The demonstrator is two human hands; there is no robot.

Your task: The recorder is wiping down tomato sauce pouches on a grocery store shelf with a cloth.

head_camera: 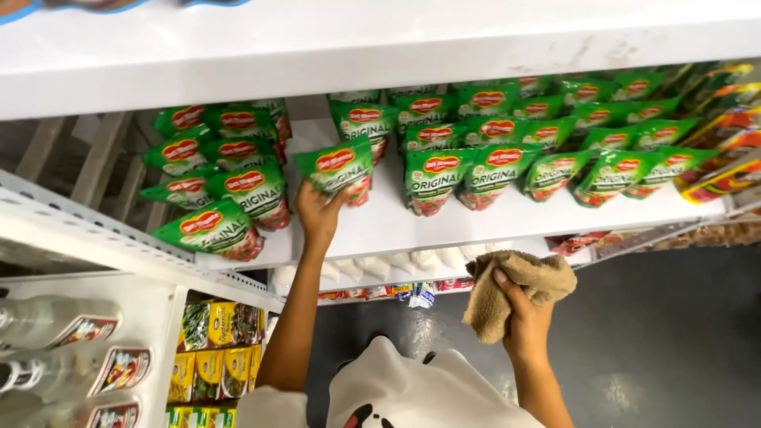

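Note:
My left hand (317, 215) reaches up to the white shelf (380, 226) and grips a green stand-up pouch with a red label (337, 168) by its lower edge. That pouch stands tilted in a gap between two groups of like pouches. My right hand (525, 321) is lower, in front of the shelf edge, closed on a crumpled tan cloth (515, 285). The cloth hangs clear of the shelf.
Several green pouches (222, 186) lean at the left, and rows of them (555, 135) fill the right. Orange-red packs (725, 150) sit far right. A white shelf board (357, 43) is overhead. Yellow packets (214, 361) and bottles (55, 325) fill lower shelves. The floor (666, 333) is dark grey.

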